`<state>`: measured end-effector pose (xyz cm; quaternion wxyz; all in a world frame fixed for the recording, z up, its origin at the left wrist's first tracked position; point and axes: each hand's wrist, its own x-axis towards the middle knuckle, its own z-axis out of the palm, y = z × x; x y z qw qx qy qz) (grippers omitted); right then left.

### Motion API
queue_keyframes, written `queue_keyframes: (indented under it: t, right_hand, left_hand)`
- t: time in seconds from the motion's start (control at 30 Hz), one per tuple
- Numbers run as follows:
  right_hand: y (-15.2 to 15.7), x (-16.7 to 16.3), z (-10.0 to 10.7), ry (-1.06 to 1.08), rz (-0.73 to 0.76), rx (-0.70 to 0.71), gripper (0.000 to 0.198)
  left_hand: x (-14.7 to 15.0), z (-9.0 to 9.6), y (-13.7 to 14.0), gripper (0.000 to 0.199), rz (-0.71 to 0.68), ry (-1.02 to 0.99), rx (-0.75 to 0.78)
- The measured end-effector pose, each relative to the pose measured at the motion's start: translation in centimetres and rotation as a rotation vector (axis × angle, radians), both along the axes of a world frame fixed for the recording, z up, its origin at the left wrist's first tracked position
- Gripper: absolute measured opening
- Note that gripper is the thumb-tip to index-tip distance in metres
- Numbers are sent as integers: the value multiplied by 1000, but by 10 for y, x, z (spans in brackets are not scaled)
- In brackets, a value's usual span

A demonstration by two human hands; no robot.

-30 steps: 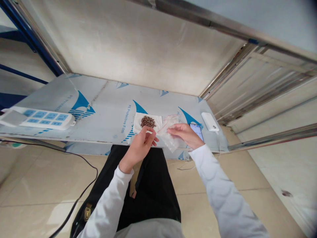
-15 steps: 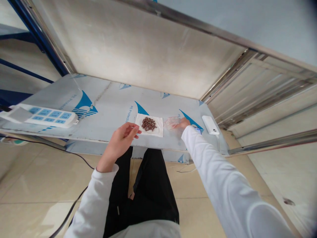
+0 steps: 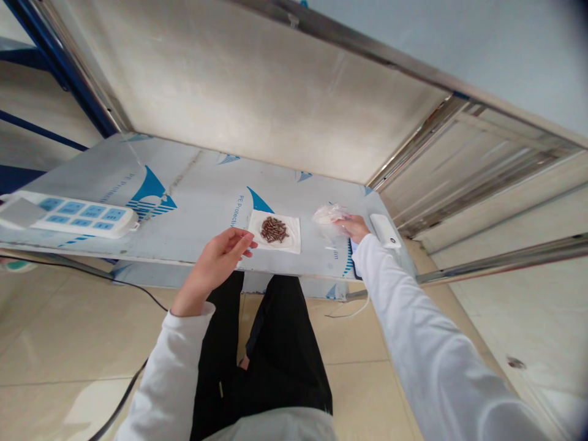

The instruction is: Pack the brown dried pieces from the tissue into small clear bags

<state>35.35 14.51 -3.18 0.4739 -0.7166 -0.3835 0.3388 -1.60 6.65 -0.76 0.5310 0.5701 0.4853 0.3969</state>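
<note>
A square white sheet or shallow paper tray (image 3: 294, 245) lies on the bench with a heap of small dark brown metallic screws or pins (image 3: 274, 230) on it. At its left edge is my left hand (image 3: 228, 248), fingers curled and thumb against the index finger; whatever they may pinch is hidden. To the right of the sheet, my right hand (image 3: 353, 226) grips a crumpled clear plastic bag (image 3: 328, 215) just above the bench. I cannot see anything distinct inside the bag.
On the left of the film-covered bench (image 3: 202, 196) lies a white power strip (image 3: 78, 214). A white rectangular device (image 3: 384, 231) sits at the right, and a dark flat object (image 3: 356, 262) is partly under my right forearm. An upper shelf (image 3: 413, 37) overhangs.
My right hand has moved right with the plastic bag, which now looks more bunched up. My left hand stays beside the sheet, and the whole view has shifted slightly.
</note>
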Motion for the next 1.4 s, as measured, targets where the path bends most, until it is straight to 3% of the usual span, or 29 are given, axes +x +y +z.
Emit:
queue_keyframes:
  t: [0.1, 0.2, 0.43, 0.57, 0.7, 0.8, 0.87, 1.0, 1.1, 1.2, 1.3, 1.4]
  right_hand:
    - [10, -20, 20, 38, 30, 32, 27]
    - [33, -79, 27, 63, 137, 62, 26]
    - [69, -289, -13, -66, 382, 5, 50]
    - [63, -345, -28, -242, 383, -16, 82]
    - [46, -351, -26, -500, 351, 34, 82]
    - [22, -334, -21, -638, 300, 136, 65]
    - [-3, -316, -20, -588, 246, 236, 54]
    - [-73, -285, -30, -360, 149, 388, 41]
    - [-123, -281, -44, -184, 73, 322, 36]
    - [-157, -290, -53, -110, 118, 266, 31]
    - [-175, -298, -54, -85, 191, 256, 27]
    - [-180, -299, -51, -63, 205, 250, 25]
  left_hand:
    - [-10, 6, 2, 43, 65, -15, -9]
    - [-26, 10, 4, 44, 183, -41, -42]
    - [-87, 4, -12, 39, 609, -73, -153]
    - [-114, -7, -21, 38, 719, -59, -189]
    - [-116, -29, -15, 37, 729, 33, -164]
    - [-97, -48, 2, 32, 639, 342, 24]
    - [-81, -58, 20, 29, 559, 546, 204]
    - [-62, -74, 63, 33, 447, 682, 326]
    - [-59, -87, 86, 43, 369, 788, 344]
    - [-60, -102, 94, 59, 342, 878, 329]
    - [-58, -111, 96, 73, 326, 1019, 315]
    - [-57, -107, 101, 83, 280, 1106, 259]
